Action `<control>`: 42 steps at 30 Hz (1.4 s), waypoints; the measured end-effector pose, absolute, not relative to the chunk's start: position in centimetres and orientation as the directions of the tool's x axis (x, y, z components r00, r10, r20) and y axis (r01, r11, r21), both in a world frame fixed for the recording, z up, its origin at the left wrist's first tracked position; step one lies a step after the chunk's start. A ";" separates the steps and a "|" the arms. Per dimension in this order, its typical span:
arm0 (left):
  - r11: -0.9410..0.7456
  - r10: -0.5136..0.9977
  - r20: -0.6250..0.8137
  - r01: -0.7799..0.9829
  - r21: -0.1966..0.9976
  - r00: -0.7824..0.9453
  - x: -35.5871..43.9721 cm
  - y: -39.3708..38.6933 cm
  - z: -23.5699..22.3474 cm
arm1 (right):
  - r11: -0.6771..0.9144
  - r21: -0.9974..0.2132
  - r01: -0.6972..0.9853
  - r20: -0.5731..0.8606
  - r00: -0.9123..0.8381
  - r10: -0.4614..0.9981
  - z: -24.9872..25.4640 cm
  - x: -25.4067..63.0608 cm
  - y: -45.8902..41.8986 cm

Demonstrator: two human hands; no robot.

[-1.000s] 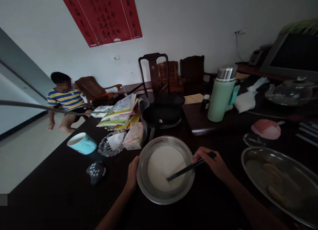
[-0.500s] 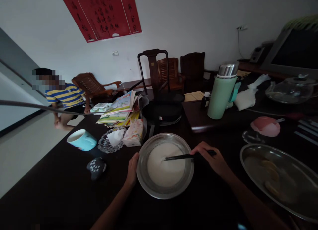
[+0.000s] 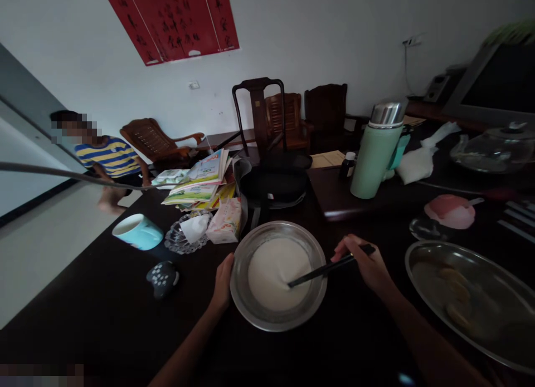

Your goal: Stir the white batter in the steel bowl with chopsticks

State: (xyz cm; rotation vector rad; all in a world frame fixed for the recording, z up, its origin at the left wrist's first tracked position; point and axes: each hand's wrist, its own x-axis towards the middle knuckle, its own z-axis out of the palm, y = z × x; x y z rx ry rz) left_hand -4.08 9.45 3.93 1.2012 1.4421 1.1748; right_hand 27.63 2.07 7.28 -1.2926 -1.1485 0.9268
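A round metal bowl (image 3: 239, 284) stands on the dark table, with a smooth whitish liquid (image 3: 271, 275) in it. My left hand (image 3: 223, 282) is closed against the bowl's left rim; part of its fingers is hidden behind the metal. On the other side, my right hand (image 3: 366, 263) grips dark chopsticks (image 3: 320, 271) near their upper end. Their tips dip into the liquid right of its middle, and the shafts slant over the right rim. Faint swirl lines mark the liquid around the tips.
Left of the bowl are a tissue pack (image 3: 225, 221), a glass dish (image 3: 178, 241), a light blue mug (image 3: 144, 234) and a game controller (image 3: 162, 279). An oval metal tray (image 3: 412, 259) lies right; a green flask (image 3: 374, 158) stands behind. A person in a striped shirt (image 3: 111, 156) is at far left.
My right hand has shifted right and toward me. The chopsticks' tips have moved right and nearer in the liquid, and their shafts slant more steeply. My left hand stays at the rim.
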 end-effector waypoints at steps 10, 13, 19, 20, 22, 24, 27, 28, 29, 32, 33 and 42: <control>0.057 0.992 -0.039 0.145 0.988 -0.124 -4.4 9.6 3.4 | 0.097 -0.990 0.106 0.122 0.267 0.956 7.2 27.7 2.0; 0.091 0.978 -0.065 0.126 0.988 -0.198 -4.7 9.5 3.3 | 0.147 -0.984 0.102 0.155 0.077 0.985 7.1 27.4 2.0; 0.103 0.976 -0.068 0.163 0.981 -0.208 -4.8 9.7 3.1 | 0.147 -0.977 0.154 0.185 0.266 0.946 6.9 27.7 2.2; 0.097 0.978 -0.064 0.164 0.982 -0.199 -4.7 9.8 3.1 | 0.127 -0.985 0.116 0.156 0.292 0.944 6.9 27.8 2.2; 0.085 0.977 -0.047 0.178 0.980 -0.208 -4.5 9.8 3.3 | 0.115 -0.990 0.076 0.128 0.205 0.970 6.9 27.7 2.1; 0.062 0.980 -0.021 0.203 0.977 -0.200 -4.3 9.7 3.5 | 0.155 -0.982 0.108 0.160 0.035 0.987 6.9 27.5 2.0; 0.019 0.991 0.015 0.251 0.968 -0.132 -4.1 9.5 4.1 | 0.223 -0.960 0.170 0.227 0.007 0.974 6.9 27.4 2.1; 0.010 0.993 0.022 0.272 0.962 -0.114 -4.1 9.4 4.3 | 0.218 -0.961 0.168 0.233 0.077 0.969 6.9 27.4 2.2; 0.005 0.995 0.025 0.294 0.956 -0.099 -4.1 9.3 4.4 | 0.204 -0.967 0.150 0.227 0.151 0.962 6.9 27.5 2.2; 0.010 0.995 0.022 0.326 0.945 -0.093 -4.0 9.3 4.8 | 0.177 -0.980 0.092 0.192 0.190 0.963 7.0 27.6 2.2; 0.015 0.994 0.021 0.324 0.946 -0.106 -3.9 9.3 4.9 | 0.187 -0.977 0.098 0.200 0.134 0.971 7.1 27.5 2.2; 0.052 0.993 -0.023 0.252 0.966 -0.117 -3.5 9.5 4.6 | 0.169 -0.983 0.076 0.184 0.277 0.943 6.5 28.0 2.8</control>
